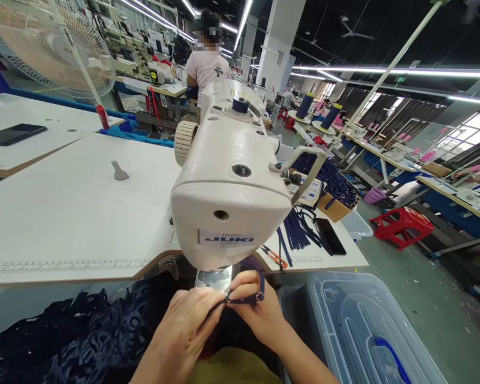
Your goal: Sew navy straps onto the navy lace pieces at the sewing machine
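Note:
Just in front of the white sewing machine (228, 208), both hands meet at a narrow navy strap (244, 300). My left hand (188, 325) pinches one part of it between thumb and fingers. My right hand (260, 314) is closed on the strap too, which loops up over its fingers. A small metal buckle or slider (260, 296) sits on the strap beside the right fingers. Behind the fingertips shows the machine's shiny metal bed (214, 278). Dark patterned fabric (104, 330) lies in a heap to the left of my left hand.
On the white table (64, 213) lies a flat metal piece (120, 172). Right of the machine are orange thread snips (275, 257), navy straps (298, 229), a phone (330, 236) and a full cardboard box (336, 205). A lidded plastic bin (368, 320) stands at lower right. Someone in pink (208, 69) is ahead.

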`<state>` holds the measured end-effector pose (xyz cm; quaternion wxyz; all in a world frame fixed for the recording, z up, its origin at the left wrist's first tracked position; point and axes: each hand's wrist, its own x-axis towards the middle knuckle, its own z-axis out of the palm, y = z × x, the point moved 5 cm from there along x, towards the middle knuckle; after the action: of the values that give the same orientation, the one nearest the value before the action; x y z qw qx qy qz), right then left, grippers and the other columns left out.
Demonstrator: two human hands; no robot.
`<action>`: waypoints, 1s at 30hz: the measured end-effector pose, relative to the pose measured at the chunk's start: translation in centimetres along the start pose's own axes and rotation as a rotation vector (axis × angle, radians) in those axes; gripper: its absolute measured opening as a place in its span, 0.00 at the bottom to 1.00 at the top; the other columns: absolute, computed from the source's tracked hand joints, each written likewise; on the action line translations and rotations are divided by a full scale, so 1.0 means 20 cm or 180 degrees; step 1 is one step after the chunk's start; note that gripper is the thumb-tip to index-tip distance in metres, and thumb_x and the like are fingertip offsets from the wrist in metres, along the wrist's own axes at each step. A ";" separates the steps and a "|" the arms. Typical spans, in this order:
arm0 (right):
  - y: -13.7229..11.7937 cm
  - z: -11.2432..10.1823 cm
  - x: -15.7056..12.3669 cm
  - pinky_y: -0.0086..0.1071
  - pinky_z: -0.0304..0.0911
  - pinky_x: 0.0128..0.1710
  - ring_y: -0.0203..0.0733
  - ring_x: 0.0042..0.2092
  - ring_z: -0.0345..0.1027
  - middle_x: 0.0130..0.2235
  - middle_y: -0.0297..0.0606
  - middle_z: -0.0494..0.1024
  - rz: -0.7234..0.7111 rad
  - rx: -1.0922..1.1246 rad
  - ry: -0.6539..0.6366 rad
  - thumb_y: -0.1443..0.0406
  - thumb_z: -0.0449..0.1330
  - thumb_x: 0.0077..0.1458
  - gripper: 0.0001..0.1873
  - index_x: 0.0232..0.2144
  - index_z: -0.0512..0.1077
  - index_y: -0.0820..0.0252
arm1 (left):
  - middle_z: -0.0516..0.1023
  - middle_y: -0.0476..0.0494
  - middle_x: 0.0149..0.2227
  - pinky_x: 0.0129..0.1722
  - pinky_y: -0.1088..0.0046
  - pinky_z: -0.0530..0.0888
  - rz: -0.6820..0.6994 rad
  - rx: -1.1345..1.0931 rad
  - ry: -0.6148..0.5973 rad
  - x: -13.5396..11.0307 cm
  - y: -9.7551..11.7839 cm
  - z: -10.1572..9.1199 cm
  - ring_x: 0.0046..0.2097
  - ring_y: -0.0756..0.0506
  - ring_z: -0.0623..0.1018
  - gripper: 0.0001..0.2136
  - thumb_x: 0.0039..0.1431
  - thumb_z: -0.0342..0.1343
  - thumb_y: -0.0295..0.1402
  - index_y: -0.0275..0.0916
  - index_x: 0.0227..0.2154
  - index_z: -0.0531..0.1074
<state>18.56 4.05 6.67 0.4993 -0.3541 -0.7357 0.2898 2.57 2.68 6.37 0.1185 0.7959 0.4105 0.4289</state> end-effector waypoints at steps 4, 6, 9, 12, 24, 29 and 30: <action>-0.01 0.01 -0.03 0.31 0.66 0.40 0.36 0.38 0.72 0.38 0.31 0.77 -0.0228 -0.0179 0.0039 0.71 0.62 0.56 0.11 0.38 0.68 0.49 | 0.75 0.50 0.44 0.48 0.80 0.67 0.0267 0.0163 -0.0012 -0.03 0.02 0.02 0.45 0.52 0.73 0.12 0.67 0.44 0.35 0.43 0.49 0.67; -0.01 0.02 -0.04 0.32 0.66 0.39 0.36 0.37 0.71 0.37 0.33 0.76 -0.0313 -0.0304 0.0039 0.72 0.62 0.56 0.12 0.39 0.68 0.49 | 0.75 0.48 0.43 0.48 0.78 0.67 0.0291 0.0226 -0.0007 -0.04 0.03 0.02 0.45 0.51 0.73 0.12 0.67 0.43 0.34 0.41 0.48 0.66; -0.01 0.02 -0.06 0.33 0.67 0.38 0.37 0.37 0.70 0.37 0.34 0.76 -0.0446 -0.0308 0.0096 0.73 0.61 0.56 0.15 0.41 0.67 0.49 | 0.74 0.48 0.38 0.43 0.78 0.67 0.0287 0.0302 0.0180 -0.02 0.05 0.01 0.39 0.52 0.73 0.09 0.67 0.45 0.33 0.40 0.44 0.68; -0.01 0.02 -0.08 0.33 0.67 0.37 0.38 0.36 0.70 0.37 0.35 0.76 -0.0590 -0.0278 0.0159 0.75 0.60 0.55 0.18 0.44 0.67 0.48 | 0.75 0.49 0.36 0.41 0.75 0.64 0.0396 0.0542 0.0336 0.00 0.07 -0.02 0.36 0.52 0.72 0.06 0.65 0.47 0.31 0.40 0.38 0.68; -0.05 0.00 -0.07 0.32 0.68 0.36 0.38 0.36 0.71 0.38 0.38 0.77 -0.0931 -0.0335 0.0136 0.76 0.60 0.54 0.20 0.45 0.68 0.51 | 0.76 0.50 0.39 0.42 0.73 0.64 0.0216 0.0559 -0.0053 -0.02 0.04 0.00 0.40 0.51 0.73 0.13 0.66 0.46 0.35 0.44 0.52 0.66; -0.04 0.01 -0.07 0.31 0.67 0.37 0.37 0.36 0.71 0.36 0.34 0.77 -0.0609 -0.0302 0.0011 0.75 0.60 0.54 0.16 0.40 0.68 0.49 | 0.75 0.53 0.34 0.39 0.73 0.66 0.0124 0.0273 -0.0319 0.00 0.06 0.02 0.36 0.51 0.73 0.10 0.64 0.48 0.35 0.46 0.46 0.68; -0.04 0.01 -0.07 0.32 0.67 0.37 0.37 0.36 0.71 0.36 0.34 0.77 -0.0482 -0.0236 -0.0004 0.74 0.60 0.55 0.14 0.39 0.67 0.50 | 0.75 0.53 0.33 0.37 0.74 0.66 0.0077 0.0201 -0.0392 0.00 0.05 0.02 0.34 0.51 0.72 0.08 0.64 0.48 0.35 0.46 0.44 0.69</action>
<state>18.47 2.54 6.47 0.5059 -0.3155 -0.7710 0.2239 3.45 2.02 6.67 0.1132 0.8290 0.4062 0.3672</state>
